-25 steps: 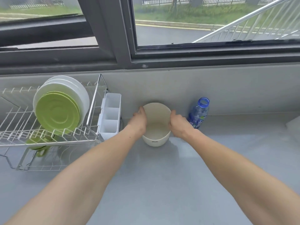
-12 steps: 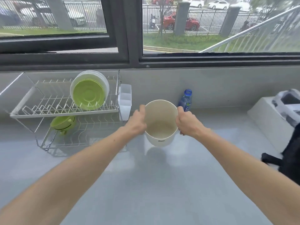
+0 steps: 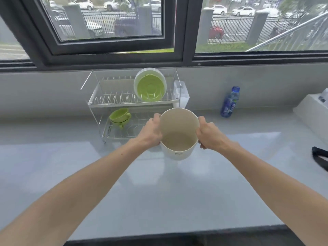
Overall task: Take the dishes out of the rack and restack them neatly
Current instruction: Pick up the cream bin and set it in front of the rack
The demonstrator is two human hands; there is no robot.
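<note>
Both hands hold a deep cream bowl (image 3: 178,139) above the grey counter (image 3: 159,192), in front of the rack. My left hand (image 3: 150,131) grips its left rim and my right hand (image 3: 208,133) grips its right rim. The bowl is empty inside. Behind it stands a white two-tier wire rack (image 3: 113,102). On its upper tier a green plate (image 3: 150,87) leans upright in front of white plates (image 3: 140,77). A green cup (image 3: 119,117) lies tilted on the lower tier.
A white cutlery holder (image 3: 182,94) hangs on the rack's right end. A blue water bottle (image 3: 230,102) stands by the wall at the right. A white box (image 3: 312,114) and a black strap (image 3: 319,155) sit at the far right. The counter's front edge (image 3: 177,233) is near me.
The cream bowl has come away from the wall and up off the counter, toward me, still held in both hands. My view has pulled back, so the whole rack shows.
</note>
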